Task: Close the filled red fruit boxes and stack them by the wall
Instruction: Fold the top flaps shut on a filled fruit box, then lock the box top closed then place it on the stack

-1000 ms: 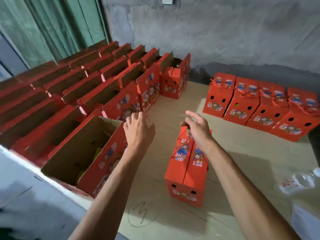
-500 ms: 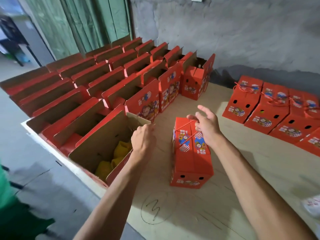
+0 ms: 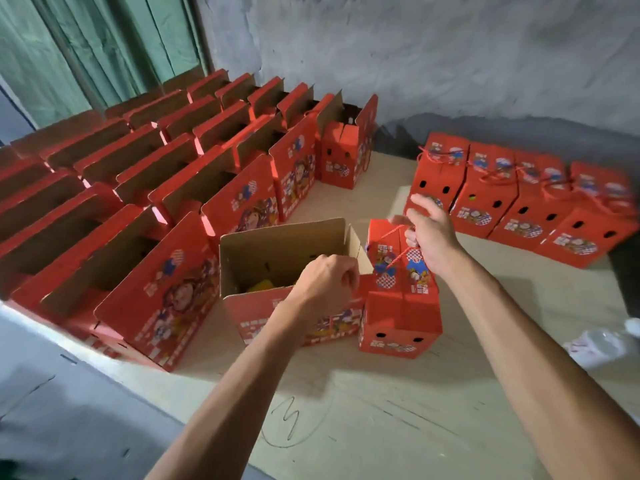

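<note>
The open box's [image 3: 277, 258] contents are mostly hidden; only something yellow shows. The left hand [image 3: 323, 284] pinches its near flap. The right hand [image 3: 431, 239] grips the closed box's [image 3: 401, 306] rope handle [image 3: 393, 233]. Both boxes stand on the pale board surface [image 3: 381, 410] near the grey wall [image 3: 415, 57].

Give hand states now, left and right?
Left hand: closed on the open box front flap.
Right hand: closed on the cord handle of the shut box.
</note>
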Tool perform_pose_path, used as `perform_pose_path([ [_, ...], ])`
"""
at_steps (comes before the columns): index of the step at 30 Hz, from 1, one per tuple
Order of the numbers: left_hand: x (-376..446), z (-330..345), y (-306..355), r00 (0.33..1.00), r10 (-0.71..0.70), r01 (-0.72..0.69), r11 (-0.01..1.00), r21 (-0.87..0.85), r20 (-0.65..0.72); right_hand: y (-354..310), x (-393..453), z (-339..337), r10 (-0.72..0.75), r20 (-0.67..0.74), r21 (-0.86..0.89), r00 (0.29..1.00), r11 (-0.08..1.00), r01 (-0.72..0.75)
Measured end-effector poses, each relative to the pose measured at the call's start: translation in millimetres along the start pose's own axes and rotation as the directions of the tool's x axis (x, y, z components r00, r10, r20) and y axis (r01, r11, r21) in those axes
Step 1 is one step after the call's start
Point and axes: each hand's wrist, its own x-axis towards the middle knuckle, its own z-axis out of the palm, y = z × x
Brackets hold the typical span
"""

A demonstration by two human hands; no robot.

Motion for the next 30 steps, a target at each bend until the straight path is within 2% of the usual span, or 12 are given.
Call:
perform_pose_path([
  [4,8,9,16,0.968,0.161,-0.156,0.987,-0.045,0.194,-6,4,-27,-0.012,-0.019,-0.091,1.000,0.996,0.011],
  [8,23,19,31,0.920,0.216,-0.167,0.971,-0.172,0.327,-10,18,-52,-0.008,-0.040,-0.121,0.999,0.993,0.004],
  [10,39,22,40,0.926,0.217,-0.129,0.951,-0.283,0.308,-11,25,-60,-0.014,-0.036,-0.158,0.999,0.987,0.008],
  [12,63,25,51,0.957,0.219,-0.142,0.925,-0.353,0.189,-14,31,-65,-0.031,-0.043,-0.170,0.999,0.985,0.023],
  [14,89,26,59,0.973,0.225,-0.201,0.935,-0.293,0.053,-17,40,-68,-0.059,-0.061,-0.172,0.996,0.984,0.048],
  [15,102,27,62,0.973,0.228,-0.215,0.947,-0.238,0.028,-20,46,-68,-0.077,-0.065,-0.173,0.995,0.983,0.065],
  [19,153,38,64,0.968,0.159,-0.165,0.986,0.017,0.195,-38,78,-62,-0.147,-0.021,-0.178,0.989,0.974,0.141],
  [21,176,47,61,0.964,0.120,-0.136,0.989,0.054,0.237,-48,99,-53,-0.168,0.010,-0.166,0.986,0.972,0.167],
  [27,247,63,43,0.977,0.023,-0.044,0.995,0.094,0.212,-66,177,-18,-0.189,0.094,-0.241,0.977,0.948,0.207],
  [30,287,64,24,0.986,-0.019,0.002,0.994,0.106,0.167,-69,220,-5,-0.184,0.081,-0.232,0.980,0.952,0.198],
])
